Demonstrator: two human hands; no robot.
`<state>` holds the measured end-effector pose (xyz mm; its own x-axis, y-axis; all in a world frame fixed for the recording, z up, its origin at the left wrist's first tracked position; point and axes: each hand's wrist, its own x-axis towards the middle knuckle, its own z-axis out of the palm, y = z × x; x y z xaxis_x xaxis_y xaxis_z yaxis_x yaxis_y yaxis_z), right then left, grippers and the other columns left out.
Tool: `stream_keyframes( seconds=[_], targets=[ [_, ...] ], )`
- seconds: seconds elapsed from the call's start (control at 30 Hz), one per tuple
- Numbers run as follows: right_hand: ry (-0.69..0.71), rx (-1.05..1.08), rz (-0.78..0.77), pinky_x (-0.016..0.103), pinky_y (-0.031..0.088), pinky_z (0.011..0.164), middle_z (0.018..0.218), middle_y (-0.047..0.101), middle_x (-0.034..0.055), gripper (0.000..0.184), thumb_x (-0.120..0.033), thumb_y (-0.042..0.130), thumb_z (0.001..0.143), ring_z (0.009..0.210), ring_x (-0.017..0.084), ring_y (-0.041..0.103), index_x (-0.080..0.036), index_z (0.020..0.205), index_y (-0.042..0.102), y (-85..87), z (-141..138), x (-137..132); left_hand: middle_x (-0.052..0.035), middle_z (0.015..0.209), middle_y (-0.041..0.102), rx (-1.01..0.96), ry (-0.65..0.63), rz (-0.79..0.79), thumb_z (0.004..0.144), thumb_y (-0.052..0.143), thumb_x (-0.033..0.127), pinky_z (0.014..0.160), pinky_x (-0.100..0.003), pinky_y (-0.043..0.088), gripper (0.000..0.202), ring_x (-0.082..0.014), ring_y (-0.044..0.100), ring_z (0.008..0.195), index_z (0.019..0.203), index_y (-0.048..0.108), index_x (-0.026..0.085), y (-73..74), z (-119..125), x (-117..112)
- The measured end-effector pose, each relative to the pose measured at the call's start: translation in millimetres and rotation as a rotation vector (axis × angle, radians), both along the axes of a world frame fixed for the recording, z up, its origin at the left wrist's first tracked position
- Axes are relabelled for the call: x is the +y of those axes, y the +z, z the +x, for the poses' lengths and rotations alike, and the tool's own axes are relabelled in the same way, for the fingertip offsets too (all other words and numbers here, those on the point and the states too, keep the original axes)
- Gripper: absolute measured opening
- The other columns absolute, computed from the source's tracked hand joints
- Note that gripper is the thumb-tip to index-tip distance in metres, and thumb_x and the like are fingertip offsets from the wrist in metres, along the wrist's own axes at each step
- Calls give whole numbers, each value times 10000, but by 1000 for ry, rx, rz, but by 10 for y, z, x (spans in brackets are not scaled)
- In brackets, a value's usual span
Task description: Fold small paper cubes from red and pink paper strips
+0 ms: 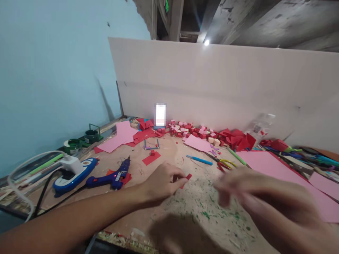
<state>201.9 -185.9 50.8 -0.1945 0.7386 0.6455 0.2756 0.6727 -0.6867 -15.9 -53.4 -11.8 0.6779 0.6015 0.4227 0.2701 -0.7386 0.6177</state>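
Observation:
My left hand (pixel 161 181) reaches over the worktable and pinches a small red paper piece (pixel 187 178) between thumb and fingers. My right hand (pixel 254 197) hovers to the right of it, smeared by motion, so its fingers cannot be read. Both hands are above a patch of table (pixel 201 208) speckled with green scraps. Just beyond the hands lie scissors with yellow-and-red handles (pixel 224 164) and a blue pen (pixel 200 160).
A blue glue gun (pixel 113 178) lies at the left with a power strip (pixel 71 173) beside it. Pink sheets (pixel 275 169) cover the right side. Small red and pink blocks (pixel 190 130) and red scraps line the white back board (pixel 212 84). Green tape rolls (pixel 82 141) sit far left.

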Motion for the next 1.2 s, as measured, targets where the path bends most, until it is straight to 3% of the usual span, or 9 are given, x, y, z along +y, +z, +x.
stream_keyframes(
  seconds=[0.1, 0.13, 0.2, 0.3, 0.5, 0.73, 1.2],
  targets=[
    [-335, -48, -272, 302, 493, 556, 710, 686, 26, 216, -357, 682, 940, 630, 192, 640, -219, 777, 719, -107, -164, 406, -19, 729, 728, 9, 35, 53, 921, 621, 228, 723, -290, 402, 184, -148, 587, 658, 808, 751, 163, 25, -8, 2],
    [-359, -45, -361, 305, 477, 532, 669, 666, 20, 225, -403, 696, 904, 575, 185, 618, -207, 795, 713, -186, -204, 516, -15, 723, 722, 18, 41, 71, 921, 611, 220, 732, -299, 392, 189, -145, 583, 653, 797, 739, 160, 31, -11, 3],
    [-336, 28, -475, 309, 500, 553, 762, 701, 37, 265, -445, 756, 811, 600, 190, 646, -191, 861, 700, -361, -256, 661, -1, 685, 696, 47, 37, 103, 916, 598, 195, 743, -313, 372, 210, -135, 564, 631, 738, 701, 154, 37, -15, 6],
    [-274, 106, -530, 309, 527, 605, 875, 739, 66, 278, -411, 751, 789, 703, 203, 684, -185, 945, 710, -555, -285, 713, 11, 665, 675, 98, 8, 130, 907, 616, 194, 750, -324, 350, 224, -136, 568, 640, 692, 664, 152, 27, -16, 13],
    [-180, 215, -688, 299, 509, 600, 692, 704, 30, 186, -356, 756, 755, 610, 162, 625, -175, 767, 720, -660, -252, 697, 1, 718, 713, 121, -27, 172, 943, 624, 243, 772, -324, 363, 198, -153, 611, 686, 780, 703, 162, -3, -5, 36],
    [-111, 366, -724, 295, 529, 614, 728, 732, 43, 223, -379, 805, 743, 656, 170, 655, -179, 802, 725, -757, -209, 739, 4, 756, 748, 90, -69, 146, 949, 621, 223, 772, -305, 395, 158, -146, 617, 678, 856, 741, 180, -22, -1, 50],
    [-187, 197, -589, 304, 496, 584, 635, 707, 34, 225, -385, 729, 811, 585, 172, 619, -186, 715, 767, -733, -221, 700, -13, 739, 743, 112, -49, 28, 942, 612, 209, 732, -287, 428, 211, -150, 631, 690, 789, 750, 167, 0, 5, 35]
  ],
)
